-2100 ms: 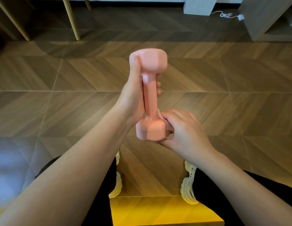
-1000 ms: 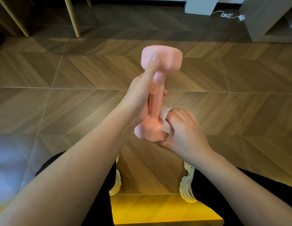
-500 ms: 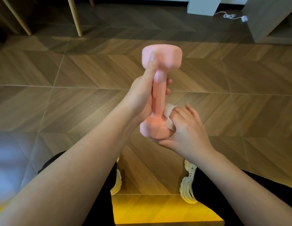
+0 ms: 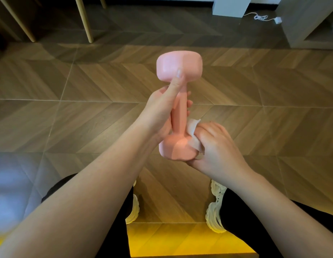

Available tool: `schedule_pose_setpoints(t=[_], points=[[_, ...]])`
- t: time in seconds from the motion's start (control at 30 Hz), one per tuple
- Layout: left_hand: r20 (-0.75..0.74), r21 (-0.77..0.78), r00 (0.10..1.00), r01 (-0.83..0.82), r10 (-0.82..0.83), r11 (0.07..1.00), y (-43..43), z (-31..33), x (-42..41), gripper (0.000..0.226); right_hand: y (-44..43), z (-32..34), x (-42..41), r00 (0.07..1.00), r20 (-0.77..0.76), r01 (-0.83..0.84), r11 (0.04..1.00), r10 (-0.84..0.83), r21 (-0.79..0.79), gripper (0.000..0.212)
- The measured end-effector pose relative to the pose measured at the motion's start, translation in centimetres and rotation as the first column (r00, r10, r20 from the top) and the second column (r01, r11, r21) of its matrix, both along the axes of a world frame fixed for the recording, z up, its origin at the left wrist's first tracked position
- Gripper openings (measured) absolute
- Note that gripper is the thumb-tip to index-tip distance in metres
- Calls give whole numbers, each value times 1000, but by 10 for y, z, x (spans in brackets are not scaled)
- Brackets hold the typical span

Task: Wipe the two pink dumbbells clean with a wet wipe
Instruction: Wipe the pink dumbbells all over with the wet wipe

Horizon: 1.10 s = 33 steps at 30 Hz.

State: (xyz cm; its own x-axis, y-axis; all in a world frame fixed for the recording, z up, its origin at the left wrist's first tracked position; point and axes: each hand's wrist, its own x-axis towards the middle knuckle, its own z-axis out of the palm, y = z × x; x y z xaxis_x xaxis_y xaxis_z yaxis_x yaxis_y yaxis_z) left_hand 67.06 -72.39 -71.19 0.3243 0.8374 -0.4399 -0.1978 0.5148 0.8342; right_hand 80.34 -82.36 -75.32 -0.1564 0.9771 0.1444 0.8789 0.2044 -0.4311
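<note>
The job looks partly done at best. Only one pink dumbbell (image 4: pixel 178 108) is in view, and it is being wiped. The second one is nowhere in the picture, so I cannot tell whether it has been cleaned or is waiting its turn. On this dumbbell the wiping is at the lower head. The pink surface shows no clear dirt or wet streaks, so I cannot tell which parts have already been cleaned. My guess is that the handle and upper head may need a pass, then a check on the other dumbbell.

The left hand (image 4: pixel 160 112) grips the handle. Its fingers curl round the back, with the tips showing on the far side, and the thumb runs up the handle so its tip rests on the upper head. This hand carries the weight. The dumbbell stands roughly on end between the two hands, in the air above the wooden floor (image 4: pixel 69 108) and out in front of the person's knees and pale shoes (image 4: pixel 215 211).

Just right of the handle, the wet wipe (image 4: pixel 192 127) is bunched against the right side of the lower head, with one corner sticking up beside the handle. The right hand (image 4: pixel 217 146) has its fingers curled over the wipe and presses it onto the head. Its thumb reaches under the near end of that head, so the hand cups the head through the wipe.
</note>
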Motion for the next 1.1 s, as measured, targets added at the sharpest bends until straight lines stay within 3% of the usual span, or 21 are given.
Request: schedule_pose_setpoints(t=[0.13, 0.27, 0.4, 0.67, 0.9, 1.1], points=[[124, -8, 992, 39, -37, 999, -1, 4, 2, 68, 1, 5, -5, 995, -93, -31, 999, 29, -29, 50], [79, -1, 993, 86, -86, 996, 2, 7, 0, 72, -4, 6, -6, 999, -21, 40, 996, -38, 79, 44], [26, 41, 996, 82, -83, 996, 3, 7, -1, 60, -4, 2, -5, 998, 24, 46, 988, -50, 150, 51], [140, -78, 989, 52, -41, 996, 5, 11, -3, 82, 0, 4, -6, 998, -16, 63, 997, -62, 42, 55], [80, -25, 997, 20, -18, 999, 0, 9, 0, 48, -3, 2, -5, 996, 12, 85, 990, -87, 114, 56], [137, -105, 990, -18, 33, 994, 6, 14, -4, 72, -2, 3, -9, 993, -60, 114, 973, -103, 202, 60]])
